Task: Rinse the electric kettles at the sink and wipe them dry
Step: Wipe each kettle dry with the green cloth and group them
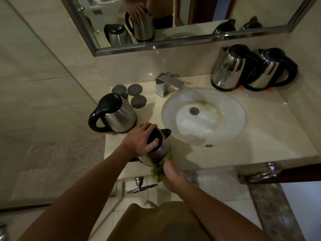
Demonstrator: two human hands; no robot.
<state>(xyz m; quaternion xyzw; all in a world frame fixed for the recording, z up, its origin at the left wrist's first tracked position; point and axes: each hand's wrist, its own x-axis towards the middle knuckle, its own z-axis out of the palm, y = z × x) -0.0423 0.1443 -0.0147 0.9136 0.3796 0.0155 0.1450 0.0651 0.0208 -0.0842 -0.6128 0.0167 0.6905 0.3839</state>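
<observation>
A steel kettle with a black lid (160,146) stands on the counter's front edge, left of the sink (229,129). My left hand (140,139) grips its lid from above. My right hand (171,173) presses a green cloth (159,168) against the kettle's lower side. Another steel kettle (114,115) with a black handle stands further left. Two more kettles (231,68) (272,70) stand together at the back right of the counter.
Three round grey kettle bases (134,95) lie behind the left kettle, beside the chrome faucet (167,84). A mirror (173,20) hangs above the counter. Chrome handles (141,186) (265,172) stick out below the counter's front edge.
</observation>
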